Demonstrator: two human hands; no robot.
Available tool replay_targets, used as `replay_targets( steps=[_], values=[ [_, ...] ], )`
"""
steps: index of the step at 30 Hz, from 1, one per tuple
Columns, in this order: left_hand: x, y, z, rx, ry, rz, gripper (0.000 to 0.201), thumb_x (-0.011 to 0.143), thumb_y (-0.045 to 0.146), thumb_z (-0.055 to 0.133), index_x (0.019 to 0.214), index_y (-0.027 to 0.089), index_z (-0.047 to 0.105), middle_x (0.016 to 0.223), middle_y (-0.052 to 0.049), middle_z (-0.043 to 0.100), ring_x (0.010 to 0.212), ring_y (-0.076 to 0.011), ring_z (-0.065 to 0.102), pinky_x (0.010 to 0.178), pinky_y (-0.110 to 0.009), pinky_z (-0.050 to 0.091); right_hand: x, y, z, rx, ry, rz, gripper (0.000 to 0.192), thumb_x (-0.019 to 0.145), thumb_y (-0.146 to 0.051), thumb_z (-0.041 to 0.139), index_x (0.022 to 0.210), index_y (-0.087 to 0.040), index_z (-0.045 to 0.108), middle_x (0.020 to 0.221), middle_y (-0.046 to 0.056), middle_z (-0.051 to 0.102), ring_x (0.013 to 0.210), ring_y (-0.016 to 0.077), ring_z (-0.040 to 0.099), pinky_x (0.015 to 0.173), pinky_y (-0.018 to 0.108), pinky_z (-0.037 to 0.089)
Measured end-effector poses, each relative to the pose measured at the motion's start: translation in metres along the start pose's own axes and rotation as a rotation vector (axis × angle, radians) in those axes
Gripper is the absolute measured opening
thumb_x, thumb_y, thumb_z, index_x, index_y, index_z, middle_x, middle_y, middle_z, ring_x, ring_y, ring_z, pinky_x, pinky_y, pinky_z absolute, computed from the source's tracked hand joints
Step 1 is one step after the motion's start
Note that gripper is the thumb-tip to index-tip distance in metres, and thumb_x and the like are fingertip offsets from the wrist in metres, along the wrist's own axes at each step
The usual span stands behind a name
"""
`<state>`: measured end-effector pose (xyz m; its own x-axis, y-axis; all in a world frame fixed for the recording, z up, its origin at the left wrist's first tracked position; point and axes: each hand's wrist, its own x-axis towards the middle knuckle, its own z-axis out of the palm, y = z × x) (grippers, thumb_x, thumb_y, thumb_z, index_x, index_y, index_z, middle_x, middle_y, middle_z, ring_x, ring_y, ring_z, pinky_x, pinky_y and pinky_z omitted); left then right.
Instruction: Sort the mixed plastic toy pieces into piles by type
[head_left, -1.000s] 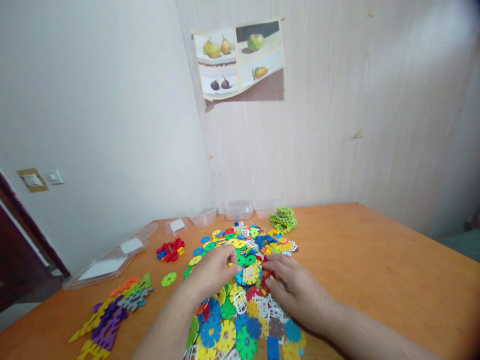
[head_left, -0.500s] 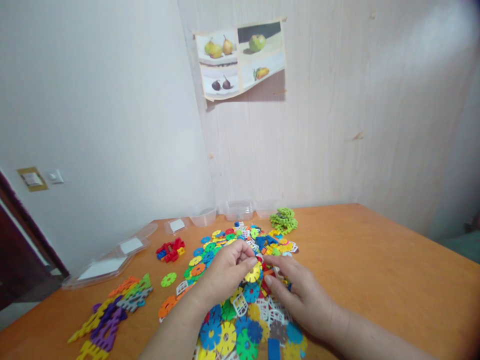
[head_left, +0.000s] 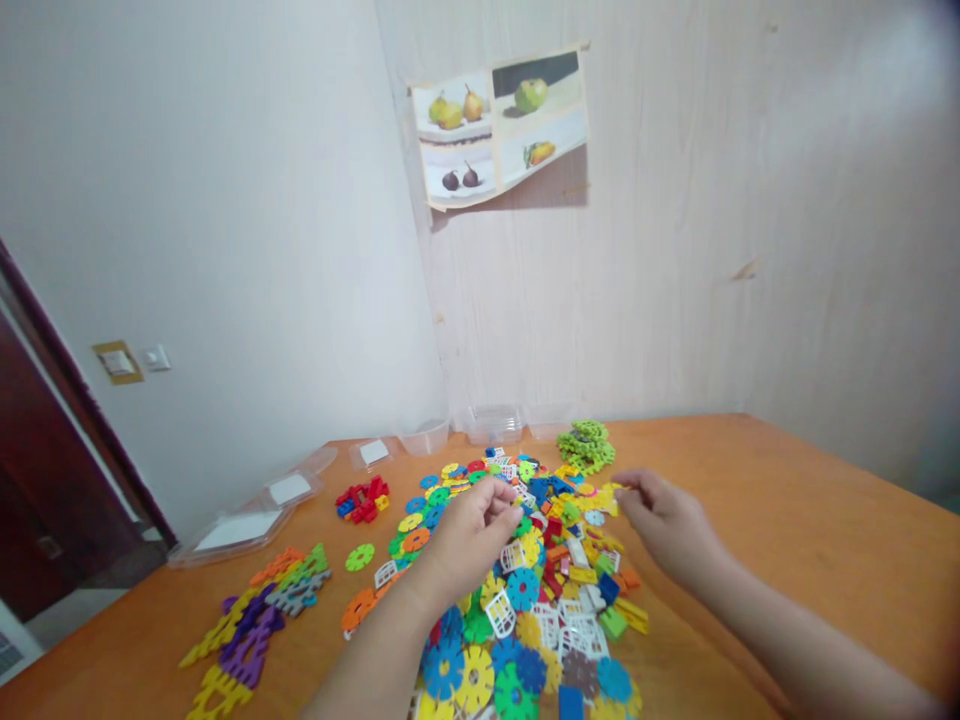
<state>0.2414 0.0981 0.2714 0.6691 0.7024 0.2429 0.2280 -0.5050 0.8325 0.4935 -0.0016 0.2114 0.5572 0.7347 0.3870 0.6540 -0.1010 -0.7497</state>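
Fruit pictures hang on a pale wall over an orange desk. On it, snowflake discs, white window pieces and little blocks make one messy pile. The left hand is curled over the pile. The right hand is at its edge, by yellow bits. You can't tell if either grip pinches anything.

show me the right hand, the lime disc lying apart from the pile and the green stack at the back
Right hand [head_left: 669, 520]: head view, back of the hand.
Lime disc [head_left: 353, 559]: head view, flat face, left of centre.
Green stack [head_left: 585, 448]: head view, middle of its near side.
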Motion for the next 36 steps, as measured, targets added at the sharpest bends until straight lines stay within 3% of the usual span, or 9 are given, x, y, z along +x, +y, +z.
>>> replay_targets(
  steps=[3,6,9,13,16,21,25,30,36],
  values=[
    [0.004,-0.005,-0.016,0.094,0.043,-0.045,0.023,0.087,0.041,0.054,0.095,0.019,0.058,0.076,0.001,0.059,0.070,-0.0139,0.055,0.063,-0.024,0.042,0.024,0.036,-0.017,-0.312,-0.043,0.125,0.027,0.085,-0.031,0.047,0.097,-0.019,0.068,0.081,0.006,0.071,0.077,0.0214,0.066,0.062,0.028,0.045],
    [0.004,-0.009,-0.025,0.134,0.015,-0.068,0.024,0.088,0.042,0.051,0.091,0.019,0.058,0.072,0.002,0.059,0.067,-0.0138,0.055,0.062,-0.024,0.042,0.031,0.056,-0.023,-0.401,-0.078,0.164,0.024,0.082,-0.027,0.050,0.090,-0.016,0.070,0.084,0.010,0.072,0.079,0.0246,0.067,0.063,0.031,0.045],
    [0.001,-0.011,-0.025,0.205,-0.031,-0.041,0.024,0.087,0.040,0.052,0.092,0.019,0.060,0.077,0.000,0.061,0.072,-0.0149,0.057,0.063,-0.024,0.042,0.029,0.059,-0.021,-0.443,-0.070,0.162,0.033,0.081,-0.027,0.052,0.106,-0.014,0.069,0.098,0.015,0.072,0.090,0.0284,0.067,0.071,0.034,0.047],
    [-0.002,-0.010,-0.020,0.337,-0.113,0.041,0.021,0.083,0.036,0.057,0.096,0.021,0.064,0.090,-0.002,0.066,0.081,-0.0180,0.059,0.070,-0.027,0.043,0.022,0.051,-0.020,-0.551,-0.027,0.138,0.047,0.084,-0.028,0.050,0.129,-0.016,0.060,0.123,0.020,0.063,0.108,0.0360,0.061,0.080,0.043,0.047],
    [-0.004,-0.009,-0.013,0.442,-0.143,0.133,0.024,0.080,0.035,0.062,0.101,0.024,0.067,0.105,-0.004,0.066,0.097,-0.0224,0.058,0.083,-0.031,0.044,0.019,0.041,-0.020,-0.608,-0.009,0.087,0.049,0.087,-0.031,0.047,0.133,-0.015,0.057,0.127,0.020,0.061,0.113,0.0377,0.058,0.084,0.047,0.047],
    [-0.006,-0.008,-0.001,0.585,-0.220,0.208,0.034,0.079,0.037,0.065,0.111,0.026,0.066,0.112,-0.007,0.062,0.109,-0.0273,0.053,0.093,-0.037,0.041,0.007,0.012,-0.012,-0.506,-0.015,-0.069,0.043,0.092,-0.034,0.042,0.126,-0.013,0.061,0.121,0.016,0.064,0.115,0.0320,0.057,0.094,0.044,0.045],
    [-0.007,-0.008,0.002,0.654,-0.262,0.213,0.039,0.076,0.034,0.066,0.115,0.027,0.064,0.112,-0.007,0.060,0.109,-0.0281,0.051,0.094,-0.038,0.040,-0.008,-0.009,-0.002,-0.388,-0.084,-0.211,0.036,0.094,-0.035,0.042,0.116,-0.019,0.065,0.110,0.010,0.067,0.107,0.0275,0.059,0.091,0.041,0.046],
    [-0.008,-0.009,0.001,0.711,-0.246,0.220,0.029,0.076,0.024,0.061,0.104,0.025,0.064,0.106,-0.006,0.060,0.105,-0.0262,0.051,0.091,-0.035,0.041,-0.022,-0.019,0.007,-0.301,-0.117,-0.345,0.032,0.094,-0.033,0.045,0.113,-0.019,0.066,0.108,0.010,0.067,0.104,0.0254,0.061,0.088,0.038,0.047],
    [-0.004,-0.010,0.000,0.743,-0.218,0.231,0.029,0.075,0.021,0.060,0.103,0.024,0.064,0.102,-0.005,0.062,0.102,-0.0244,0.054,0.089,-0.034,0.043,-0.028,-0.028,0.008,-0.235,-0.133,-0.402,0.026,0.094,-0.030,0.047,0.105,-0.020,0.069,0.105,0.009,0.068,0.101,0.0238,0.061,0.086,0.036,0.047]
  ],
)
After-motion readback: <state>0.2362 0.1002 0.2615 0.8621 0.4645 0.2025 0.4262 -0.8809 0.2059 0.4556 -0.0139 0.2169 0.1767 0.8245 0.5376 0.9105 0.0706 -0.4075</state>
